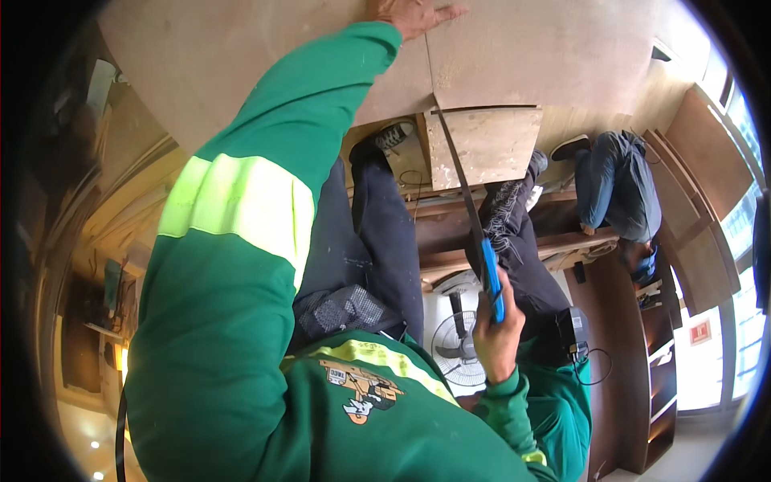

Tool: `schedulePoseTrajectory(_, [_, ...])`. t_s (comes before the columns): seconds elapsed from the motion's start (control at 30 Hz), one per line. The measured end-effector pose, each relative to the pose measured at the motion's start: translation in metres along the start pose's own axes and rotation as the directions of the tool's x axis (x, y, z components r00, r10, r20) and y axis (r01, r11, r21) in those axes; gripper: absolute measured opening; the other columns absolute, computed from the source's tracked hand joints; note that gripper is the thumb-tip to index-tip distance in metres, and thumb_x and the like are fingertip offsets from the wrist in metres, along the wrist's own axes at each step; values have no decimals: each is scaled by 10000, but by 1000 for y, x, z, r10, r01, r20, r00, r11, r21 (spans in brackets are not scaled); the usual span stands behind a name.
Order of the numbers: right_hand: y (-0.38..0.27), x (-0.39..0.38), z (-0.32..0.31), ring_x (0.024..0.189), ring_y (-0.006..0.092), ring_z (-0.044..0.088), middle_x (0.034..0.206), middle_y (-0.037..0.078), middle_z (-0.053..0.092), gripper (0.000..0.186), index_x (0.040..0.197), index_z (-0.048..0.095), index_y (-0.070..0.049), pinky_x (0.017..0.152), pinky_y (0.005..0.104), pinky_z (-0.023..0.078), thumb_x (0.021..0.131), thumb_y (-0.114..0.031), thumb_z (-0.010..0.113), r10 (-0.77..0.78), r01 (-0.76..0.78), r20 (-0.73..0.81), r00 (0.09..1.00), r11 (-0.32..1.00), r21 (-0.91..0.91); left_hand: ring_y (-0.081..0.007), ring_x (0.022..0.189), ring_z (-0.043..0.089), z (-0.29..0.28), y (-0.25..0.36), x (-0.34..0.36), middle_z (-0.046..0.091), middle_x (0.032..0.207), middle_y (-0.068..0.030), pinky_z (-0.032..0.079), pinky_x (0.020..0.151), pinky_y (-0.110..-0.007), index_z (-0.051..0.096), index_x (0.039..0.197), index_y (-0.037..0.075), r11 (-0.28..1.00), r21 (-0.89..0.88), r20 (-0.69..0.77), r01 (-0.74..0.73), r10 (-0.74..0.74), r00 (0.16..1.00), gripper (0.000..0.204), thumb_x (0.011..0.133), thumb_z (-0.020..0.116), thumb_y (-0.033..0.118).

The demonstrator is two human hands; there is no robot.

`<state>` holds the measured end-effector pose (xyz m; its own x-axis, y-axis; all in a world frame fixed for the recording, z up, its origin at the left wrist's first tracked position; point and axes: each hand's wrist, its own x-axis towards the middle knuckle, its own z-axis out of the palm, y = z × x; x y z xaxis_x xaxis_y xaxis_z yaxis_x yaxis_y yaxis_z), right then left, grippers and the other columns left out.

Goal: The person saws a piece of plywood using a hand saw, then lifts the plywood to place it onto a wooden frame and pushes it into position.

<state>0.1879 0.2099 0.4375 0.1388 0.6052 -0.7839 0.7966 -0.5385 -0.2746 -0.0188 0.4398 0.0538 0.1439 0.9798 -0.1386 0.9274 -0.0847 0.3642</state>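
Blue plastic marks the handle of a handsaw (480,241), and the right hand (496,333) is closed tight around it at about five o'clock in the view. From that grip the dark, thin blade runs up toward twelve o'clock, tilting slightly to eleven, and its far end sits in a cut at the edge of a plywood board (514,56). A partly cut rectangular piece (484,145) of the same board hangs just at one o'clock of the blade, pale and speckled with rough patches on its face.

Up at twelve o'clock the left hand (411,14) lies flat on the board, fingers spread and pointing toward three o'clock, gripping nothing. Its arm is stretched out long in a green sleeve (241,241) with a broad yellow reflective band. The right wrist is bent, forearm short and close to the chest.

Dark trousers and a grey sneaker (393,135) show under the board. At three o'clock another person (618,189) in blue jeans crouches, well apart. A white floor fan (458,341) stands just beside the right hand.
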Motion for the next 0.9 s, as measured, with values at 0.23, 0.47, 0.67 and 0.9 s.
schedulePoseTrajectory(0.23, [14, 153, 80, 762, 489, 607, 820, 317, 604, 384, 1321, 527, -27, 608, 445, 498, 947, -91, 586, -157, 162, -90, 983, 986, 46, -406, 1507, -2, -8, 4, 19, 74, 1655, -84, -6, 1138, -726, 267, 1566, 239, 1000, -8, 75, 13, -12, 997, 809, 906, 446, 671])
schedulePoseTrajectory(0.47, [3, 17, -18, 1126, 387, 641, 1144, 285, 656, 429, 1351, 516, 4, 883, 393, 530, 927, 2, 584, -22, 21, 35, 999, 999, 33, -397, 1511, -32, 3, 4, 10, 51, 1661, -72, -35, 1133, -729, 256, 1570, 261, 999, -6, 31, 34, -34, 999, 820, 897, 449, 689])
schedulePoseTrajectory(0.67, [23, 131, 71, 694, 225, 686, 817, 286, 646, 370, 1327, 540, -13, 611, 356, 502, 964, -71, 579, -55, 54, 12, 998, 998, 20, -404, 1508, -18, 5, -2, 7, 82, 1654, -88, -27, 1133, -729, 274, 1562, 265, 999, -42, -32, -14, 13, 999, 822, 883, 472, 683])
schedulePoseTrajectory(0.9, [1, 78, 27, 906, 477, 647, 941, 338, 619, 375, 1310, 529, 11, 704, 442, 531, 949, -79, 581, 5, -9, 57, 998, 997, 73, -399, 1509, -11, -4, 7, 1, 62, 1658, -78, -7, 1138, -726, 269, 1565, 264, 999, 21, 80, 41, -42, 996, 805, 899, 451, 678])
